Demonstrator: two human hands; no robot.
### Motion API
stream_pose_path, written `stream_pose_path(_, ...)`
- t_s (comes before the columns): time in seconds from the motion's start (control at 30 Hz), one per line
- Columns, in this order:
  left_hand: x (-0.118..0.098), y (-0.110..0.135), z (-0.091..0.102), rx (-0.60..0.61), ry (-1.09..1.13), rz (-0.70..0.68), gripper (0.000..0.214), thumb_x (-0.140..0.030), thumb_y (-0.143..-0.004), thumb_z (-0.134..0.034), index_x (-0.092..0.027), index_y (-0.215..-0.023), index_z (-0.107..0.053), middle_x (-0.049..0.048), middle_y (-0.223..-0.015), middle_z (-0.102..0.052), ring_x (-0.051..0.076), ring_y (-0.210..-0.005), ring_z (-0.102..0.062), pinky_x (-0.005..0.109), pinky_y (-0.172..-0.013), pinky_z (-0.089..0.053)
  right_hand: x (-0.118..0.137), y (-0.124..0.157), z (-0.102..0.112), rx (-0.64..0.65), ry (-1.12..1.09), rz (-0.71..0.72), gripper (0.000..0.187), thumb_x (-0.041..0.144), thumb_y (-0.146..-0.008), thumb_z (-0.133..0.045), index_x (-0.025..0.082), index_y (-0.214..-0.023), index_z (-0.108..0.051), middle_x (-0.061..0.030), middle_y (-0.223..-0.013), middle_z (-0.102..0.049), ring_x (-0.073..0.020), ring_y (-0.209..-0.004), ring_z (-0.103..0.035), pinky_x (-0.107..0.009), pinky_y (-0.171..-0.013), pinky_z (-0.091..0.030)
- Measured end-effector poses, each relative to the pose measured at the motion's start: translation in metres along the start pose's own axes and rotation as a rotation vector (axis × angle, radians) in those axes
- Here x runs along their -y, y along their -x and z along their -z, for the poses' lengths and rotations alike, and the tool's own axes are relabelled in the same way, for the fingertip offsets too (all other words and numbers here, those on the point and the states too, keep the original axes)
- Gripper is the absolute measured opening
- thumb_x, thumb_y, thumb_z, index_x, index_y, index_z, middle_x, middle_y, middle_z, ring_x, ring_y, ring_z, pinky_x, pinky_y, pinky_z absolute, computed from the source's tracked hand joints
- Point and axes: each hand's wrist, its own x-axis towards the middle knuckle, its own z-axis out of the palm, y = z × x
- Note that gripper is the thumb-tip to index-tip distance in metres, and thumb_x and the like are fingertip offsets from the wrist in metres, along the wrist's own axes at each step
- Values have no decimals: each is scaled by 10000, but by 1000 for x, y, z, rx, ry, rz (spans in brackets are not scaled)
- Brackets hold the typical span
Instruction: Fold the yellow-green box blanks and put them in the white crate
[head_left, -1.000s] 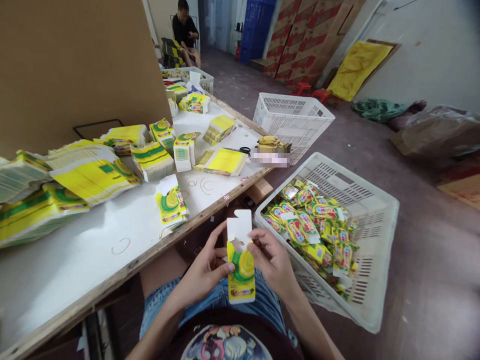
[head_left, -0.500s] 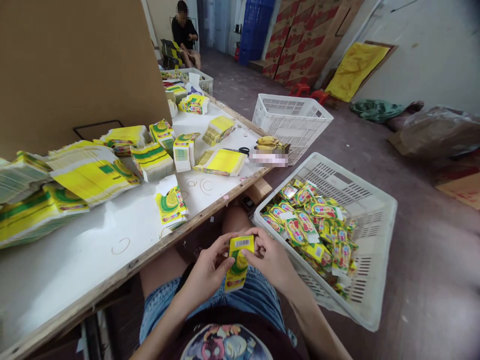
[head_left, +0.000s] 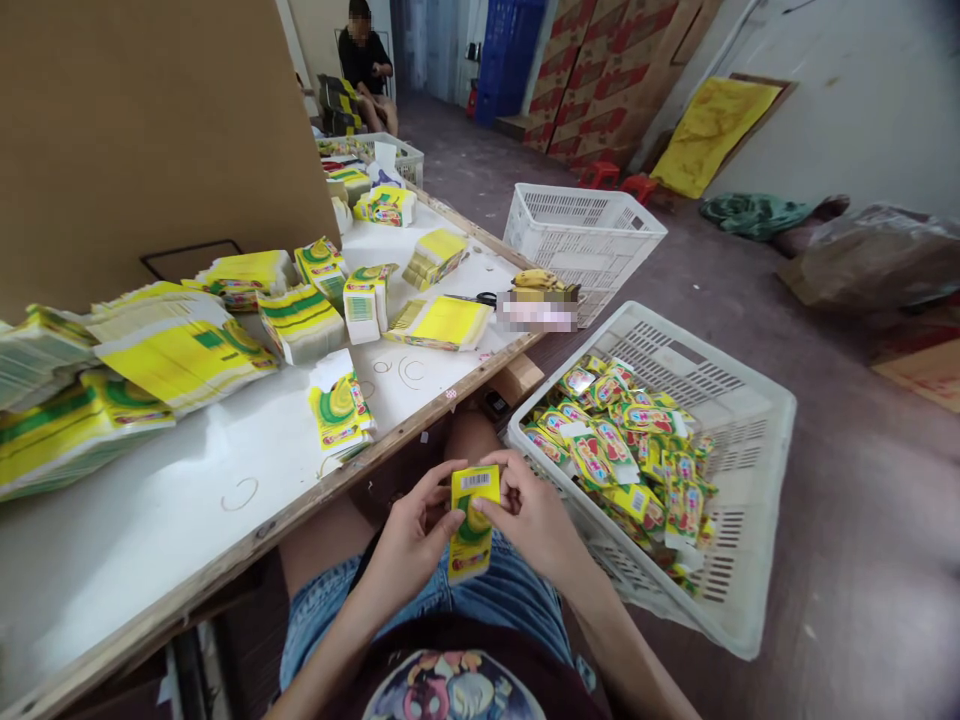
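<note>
A small yellow and green printed carton (head_left: 471,560) is held upright over my lap, its barcode end at the top. My left hand (head_left: 420,525) grips the carton's left edge, thumb on the front and fingers behind. On the other edge, my right hand (head_left: 536,515) pinches it the same way, its thumb across the green print. To the right stands a white plastic crate (head_left: 750,420), partly filled with similar yellow cartons (head_left: 630,440). A small stack of flat cartons (head_left: 337,405) lies near the table edge, ahead and left of my hands.
On the white table (head_left: 300,490) are several bundles of flat yellow cartons (head_left: 180,350), scissors (head_left: 486,298) and bananas (head_left: 536,281). Another white crate (head_left: 581,235) stands beyond the table's edge. A large brown cardboard sheet (head_left: 157,130) rises at the left. A person (head_left: 365,65) sits far back.
The carton and both hands have shifted slightly left, and the carton stands a little straighter. Both hands keep their hold on it.
</note>
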Motion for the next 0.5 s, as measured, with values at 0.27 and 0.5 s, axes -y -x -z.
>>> stream_pose_path(0.27, -2, -6, -8, -16, -44, -4, 445, -314, -854, -688, -195, -1270, -584, 106, -1062, -750, 243, -922, -724, 345, -807, -582, -5, 8, 11, -203, 96, 175, 222, 261, -895, -627, 246, -1102, -703, -41, -1015, -724, -193, -803, -656, -298, -711, -528)
stream_pose_path(0.5, -23, -21, 64, -823, -860, -304, 591, -437, -884, -631, -159, -1383, -481, 176, -1415, -540, 389, -1344, -469, 543, -1136, -352, -38, 24, 67, -812, 528, 0, 272, 329, -843, -668, 192, -1078, -678, -139, -1060, -635, -359, -1076, -522, -562, -989, -346)
